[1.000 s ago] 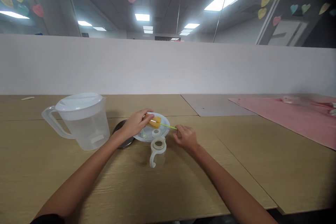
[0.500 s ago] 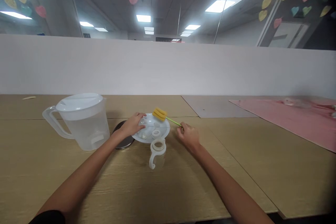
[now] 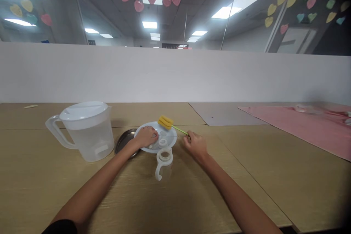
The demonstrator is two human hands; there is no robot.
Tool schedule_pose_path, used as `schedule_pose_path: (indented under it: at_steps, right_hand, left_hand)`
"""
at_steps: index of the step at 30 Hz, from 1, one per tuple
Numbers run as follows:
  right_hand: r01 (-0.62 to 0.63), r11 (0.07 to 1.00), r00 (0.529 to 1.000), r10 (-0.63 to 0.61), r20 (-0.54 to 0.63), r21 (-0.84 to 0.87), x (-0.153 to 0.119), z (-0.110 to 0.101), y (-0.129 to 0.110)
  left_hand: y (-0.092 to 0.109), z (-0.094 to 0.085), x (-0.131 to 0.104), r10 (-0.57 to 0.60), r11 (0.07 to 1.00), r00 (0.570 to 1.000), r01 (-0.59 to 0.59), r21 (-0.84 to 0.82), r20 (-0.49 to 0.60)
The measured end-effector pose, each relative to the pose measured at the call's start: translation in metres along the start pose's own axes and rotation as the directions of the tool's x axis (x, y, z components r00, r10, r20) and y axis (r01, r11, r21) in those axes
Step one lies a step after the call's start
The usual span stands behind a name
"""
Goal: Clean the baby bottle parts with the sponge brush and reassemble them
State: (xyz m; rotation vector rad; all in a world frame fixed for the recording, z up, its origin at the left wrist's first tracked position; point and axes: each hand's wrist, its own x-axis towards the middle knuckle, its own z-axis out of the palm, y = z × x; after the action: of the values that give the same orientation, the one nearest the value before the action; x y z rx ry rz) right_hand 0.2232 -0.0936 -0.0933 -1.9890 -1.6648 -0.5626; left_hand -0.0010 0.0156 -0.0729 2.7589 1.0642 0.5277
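Head view, plate (image 3: 171, 142) holding ring (image 3: 163, 142), left hand (image 3: 146, 136) (curled) inside, right hand (image 3: 195, 144) gripping brush (image 3: 166, 121)

**Both hands at the white plate**

Left hand (image 3: 146, 137) rests on round white plastic plate (image 3: 171, 141), fingers curled over small white bits there. Right hand (image 3: 195, 144) pinches green stick of yellow sponge brush (image 3: 165, 121); sponge head sits raised over plate's far rim. Clear handled baby bottle (image 3: 163, 162) stands just in front of plate. Clear lidded plastic jug (image 3: 86, 130) to the left, dark round metal lid (image 3: 124, 140) btwn jug & plate. Pink mat (image 3: 301, 126) toward wooden table's (image 3: 192, 197) right edge.
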Motion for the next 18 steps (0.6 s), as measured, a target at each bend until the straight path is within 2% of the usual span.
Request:
schedule_pose_path:
  at_steps: [4,8,18]
  right_hand:
    - [0.022,1.000,1.000,-0.022,0.005,0.012,-0.001,0.002,0.000]
    - [0.025,1.000,1.000,-0.025,0.008,0.016,-0.001,0.004,0.001]
    - [0.007,0.996,1.000,-0.009,0.023,0.091,-0.002,0.006,0.000]
  left_hand:
    - [0.013,0.010,0.017,-0.058,0.989,0.997,0.049,0.140,0.058]
    - [0.020,0.014,0.029,-0.110,0.977,0.990,0.091,0.194,0.087]
    - [0.023,-0.001,0.022,-0.117,0.986,0.990,0.107,0.131,0.076]
